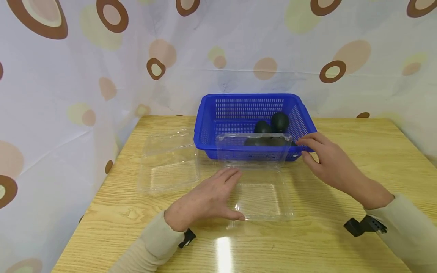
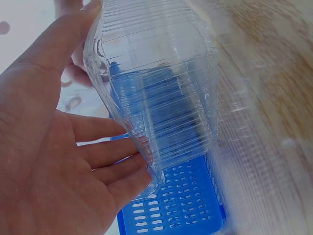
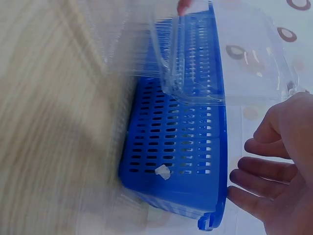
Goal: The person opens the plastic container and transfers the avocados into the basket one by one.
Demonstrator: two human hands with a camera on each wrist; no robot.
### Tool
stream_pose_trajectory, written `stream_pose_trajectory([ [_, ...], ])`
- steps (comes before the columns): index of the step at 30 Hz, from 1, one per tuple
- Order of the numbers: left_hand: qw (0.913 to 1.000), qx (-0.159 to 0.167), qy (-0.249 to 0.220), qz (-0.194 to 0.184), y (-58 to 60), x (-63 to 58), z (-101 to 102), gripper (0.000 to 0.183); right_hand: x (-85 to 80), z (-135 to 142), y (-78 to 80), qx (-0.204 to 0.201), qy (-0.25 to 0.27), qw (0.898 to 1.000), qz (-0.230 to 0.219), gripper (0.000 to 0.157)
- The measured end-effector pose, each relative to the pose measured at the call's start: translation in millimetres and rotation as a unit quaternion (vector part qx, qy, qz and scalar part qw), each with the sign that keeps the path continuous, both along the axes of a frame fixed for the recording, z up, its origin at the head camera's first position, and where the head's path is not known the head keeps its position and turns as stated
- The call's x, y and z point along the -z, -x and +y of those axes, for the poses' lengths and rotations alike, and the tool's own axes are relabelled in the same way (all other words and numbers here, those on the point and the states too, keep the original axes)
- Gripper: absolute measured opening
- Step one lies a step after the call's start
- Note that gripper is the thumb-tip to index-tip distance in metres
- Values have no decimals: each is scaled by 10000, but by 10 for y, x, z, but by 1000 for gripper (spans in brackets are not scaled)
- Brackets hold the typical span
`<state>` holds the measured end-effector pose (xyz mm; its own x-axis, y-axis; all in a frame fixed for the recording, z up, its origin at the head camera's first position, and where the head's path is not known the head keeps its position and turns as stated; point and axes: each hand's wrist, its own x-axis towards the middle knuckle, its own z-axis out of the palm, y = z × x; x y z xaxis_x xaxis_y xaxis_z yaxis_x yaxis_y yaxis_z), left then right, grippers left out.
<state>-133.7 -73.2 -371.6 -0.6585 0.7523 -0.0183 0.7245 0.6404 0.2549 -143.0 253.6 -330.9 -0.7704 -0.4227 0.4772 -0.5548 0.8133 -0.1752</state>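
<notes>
A clear plastic clamshell box (image 1: 259, 199) lies with its lid (image 1: 252, 151) raised at the back, in front of the blue basket. My left hand (image 1: 208, 197) holds the box by its left side, with the thumb at the front edge and fingers near the hinge. In the left wrist view, the fingertips (image 2: 132, 183) meet the rim of the box (image 2: 156, 98). My right hand (image 1: 329, 163) hovers beside the lid's right edge and the basket's front right corner, fingers loosely bent with nothing held. Whether its fingertips touch the lid is unclear.
The blue perforated basket (image 1: 205, 125) stands at the back of the wooden table (image 1: 358, 151). Several dark green, avocado-like fruits (image 1: 280, 122) lie in its right part. Another clear plastic container (image 1: 170, 163) lies to the left. A patterned curtain (image 1: 239, 45) hangs behind.
</notes>
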Motion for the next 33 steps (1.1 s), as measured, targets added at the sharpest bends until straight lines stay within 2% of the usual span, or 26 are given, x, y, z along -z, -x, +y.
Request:
stream_pose_trajectory([
  [6, 10000, -17, 38, -37, 6, -4, 3, 113, 68, 49, -183, -36, -20, 9995, 328, 33],
  [10, 9999, -48, 10, -106, 16, -16, 0, 112, 99, 23, -284, -111, -14, 9994, 329, 38],
  [15, 9998, -78, -67, -140, 26, -24, -15, 111, 169, -116, -374, -398, -66, 9988, 281, 40],
  [17, 9999, -64, -74, -102, 29, -20, -20, 111, 209, -191, -404, -507, -122, 9985, 162, 42],
  [19, 9999, -53, -83, -73, 30, -14, -25, 110, 247, -271, -445, -562, -249, 9980, -144, 49],
  [25, 9999, -13, -137, 2, 23, -4, -34, 110, 384, -477, -507, -687, -619, 9891, -1149, 82],
  [29, 9999, 25, -165, 16, 17, 3, -26, 110, 479, -544, -503, -749, -974, 9831, -1355, 95],
  [33, 9998, 68, -148, 84, 14, 8, -14, 110, 546, -561, -501, -757, -1179, 9816, -1298, 98],
])
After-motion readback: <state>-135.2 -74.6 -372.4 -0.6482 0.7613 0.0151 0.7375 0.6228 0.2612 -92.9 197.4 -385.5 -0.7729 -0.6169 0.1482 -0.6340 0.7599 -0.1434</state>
